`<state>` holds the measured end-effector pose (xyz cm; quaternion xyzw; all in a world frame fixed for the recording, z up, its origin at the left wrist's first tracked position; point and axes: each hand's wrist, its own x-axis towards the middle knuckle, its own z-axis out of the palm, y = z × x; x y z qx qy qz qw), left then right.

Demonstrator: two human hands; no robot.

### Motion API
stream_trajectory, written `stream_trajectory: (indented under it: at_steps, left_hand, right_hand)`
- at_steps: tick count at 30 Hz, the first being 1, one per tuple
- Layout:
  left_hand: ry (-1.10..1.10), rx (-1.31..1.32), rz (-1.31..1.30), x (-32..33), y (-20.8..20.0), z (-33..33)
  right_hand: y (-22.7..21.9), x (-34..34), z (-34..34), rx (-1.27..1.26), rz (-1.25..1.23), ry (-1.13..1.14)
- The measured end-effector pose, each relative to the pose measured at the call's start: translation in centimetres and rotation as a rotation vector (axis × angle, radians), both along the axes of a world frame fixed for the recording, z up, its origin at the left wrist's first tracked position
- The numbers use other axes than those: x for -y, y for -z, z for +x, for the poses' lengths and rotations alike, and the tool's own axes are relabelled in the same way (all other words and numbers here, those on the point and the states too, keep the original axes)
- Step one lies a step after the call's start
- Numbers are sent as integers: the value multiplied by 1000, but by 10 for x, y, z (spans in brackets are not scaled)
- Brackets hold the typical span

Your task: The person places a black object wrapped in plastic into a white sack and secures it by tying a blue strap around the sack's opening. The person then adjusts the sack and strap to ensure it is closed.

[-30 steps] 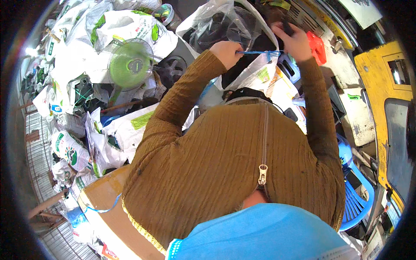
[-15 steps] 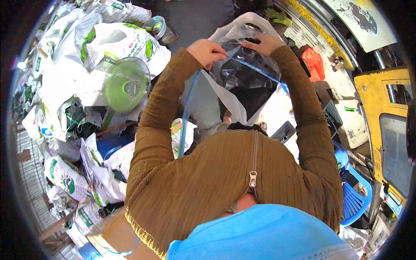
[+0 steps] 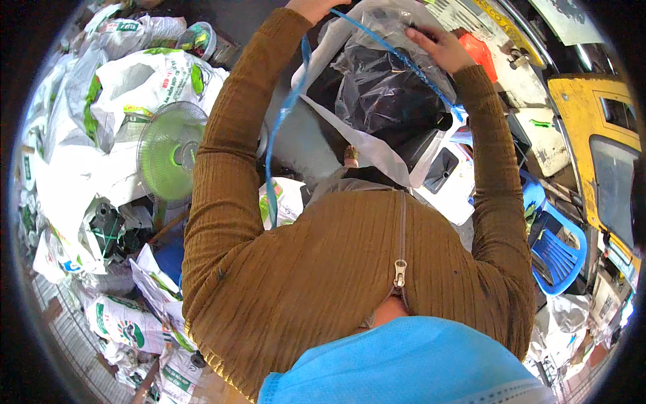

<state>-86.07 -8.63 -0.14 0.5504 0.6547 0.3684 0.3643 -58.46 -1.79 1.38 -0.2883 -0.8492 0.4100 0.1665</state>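
Cluttered room; dark fisheye rim is swallowing its edges. Nearest, a blue mask [image 3: 404, 363] is filling the bottom of the view, cut off below. Beyond it a brown jacket [image 3: 336, 269] is hiding the base of the sack [image 3: 373, 151]. Sack is standing ahead of the body, its white mouth gaping. Clear plastic [image 3: 377, 87] is bunching inside over something black; its kind is staying unclear.

Blue cord [image 3: 409, 64] is slanting across the mouth to the sack's right side. Another blue length is hanging beside the left sleeve; any join is not showing. Left hand [image 3: 319, 8], partly cut off by the top edge, is pinching the cord, fingers together. Right hand [image 3: 441, 50], slightly blurred, is holding its fingers out and apart over the plastic; cannot tell if they are touching it.

Farther right, a blue chair [image 3: 565, 249] is standing. Left, a green fan [image 3: 168, 155] is leaning among white bags [image 3: 57, 188]. Beyond, a bucket [image 3: 210, 42] is holding small mixed bits, too small to identify.
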Motion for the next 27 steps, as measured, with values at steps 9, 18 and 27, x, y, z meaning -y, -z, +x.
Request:
stream_trajectory:
  at_steps: [9, 18, 27]
  left_hand:
    - [-72, -605, 61, 6, -14, 20]
    - [500, -187, 369, 85, -53, 41]
    - [1140, 406, 117, 142, -72, 155]
  right_hand:
    - [-4, -21, -33, -175, 113, -267]
    - [-6, 33, 90, 266, 44, 204]
    - [31, 47, 124, 156, 267, 465]
